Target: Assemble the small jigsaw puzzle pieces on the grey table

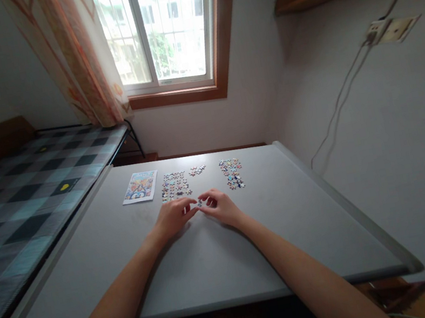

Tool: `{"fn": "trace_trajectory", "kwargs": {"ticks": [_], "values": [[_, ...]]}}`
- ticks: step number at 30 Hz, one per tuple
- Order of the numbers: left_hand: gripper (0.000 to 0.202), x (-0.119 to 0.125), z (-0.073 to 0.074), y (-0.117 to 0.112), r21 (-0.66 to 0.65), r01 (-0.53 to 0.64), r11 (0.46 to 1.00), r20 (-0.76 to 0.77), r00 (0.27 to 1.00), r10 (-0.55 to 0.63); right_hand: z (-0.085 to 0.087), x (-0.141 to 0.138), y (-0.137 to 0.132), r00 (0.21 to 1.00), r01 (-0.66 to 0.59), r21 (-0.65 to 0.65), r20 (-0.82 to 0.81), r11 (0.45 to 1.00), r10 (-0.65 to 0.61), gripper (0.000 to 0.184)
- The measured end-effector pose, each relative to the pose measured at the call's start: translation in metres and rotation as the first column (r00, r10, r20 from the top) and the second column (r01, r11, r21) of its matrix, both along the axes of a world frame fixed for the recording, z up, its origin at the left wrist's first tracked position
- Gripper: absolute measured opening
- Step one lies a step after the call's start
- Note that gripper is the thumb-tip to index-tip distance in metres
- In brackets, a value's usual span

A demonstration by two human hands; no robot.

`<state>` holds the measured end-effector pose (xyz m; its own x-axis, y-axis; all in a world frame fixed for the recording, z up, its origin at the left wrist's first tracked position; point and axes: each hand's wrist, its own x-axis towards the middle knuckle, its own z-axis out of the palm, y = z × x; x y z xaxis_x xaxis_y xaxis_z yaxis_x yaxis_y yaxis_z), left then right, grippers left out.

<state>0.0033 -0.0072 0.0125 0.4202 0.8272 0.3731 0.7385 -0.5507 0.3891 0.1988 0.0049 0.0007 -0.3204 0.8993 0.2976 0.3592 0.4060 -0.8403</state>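
Note:
Both my hands meet over the middle of the table, fingertips around a small cluster of jigsaw puzzle pieces (199, 203). My left hand (174, 218) pinches it from the left with thumb and forefinger. From the other side my right hand (221, 208) grips it with curled fingers and thumb. How many pieces are in the cluster is too small to tell. Just beyond my left hand lie rows of loose puzzle pieces (176, 183). A second group of loose pieces (233, 173) is spread beyond my right hand, and a small pile of pieces (197, 170) sits between the groups.
A colourful printed picture sheet (140, 187) lies at the table's back left. The grey-white table (277, 246) has raised side edges. To the left stands a bed with a checked cover (35, 182); a wall with a hanging cable (337, 107) is on the right.

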Motion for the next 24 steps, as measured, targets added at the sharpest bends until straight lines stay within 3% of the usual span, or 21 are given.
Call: {"fn": "trace_trajectory", "kwargs": {"ticks": [7,14,24], "values": [[0.022,-0.0025,0.0003,0.0019,0.014,-0.027,1.0,-0.003,1.0,0.027,-0.0022,0.0,0.0033,0.994,0.002,-0.095,-0.105,0.996,-0.012,0.019],[0.023,-0.0015,0.0031,0.0,0.034,-0.007,0.999,-0.003,1.0,0.007,-0.006,-0.0004,0.0071,0.947,-0.028,-0.216,-0.319,0.976,-0.043,0.017],[0.017,-0.0019,0.0021,-0.0005,0.054,-0.004,0.999,0.027,1.0,0.003,-0.0014,-0.0045,0.0044,0.909,-0.018,-0.292,-0.403,0.956,-0.106,0.02]]}}
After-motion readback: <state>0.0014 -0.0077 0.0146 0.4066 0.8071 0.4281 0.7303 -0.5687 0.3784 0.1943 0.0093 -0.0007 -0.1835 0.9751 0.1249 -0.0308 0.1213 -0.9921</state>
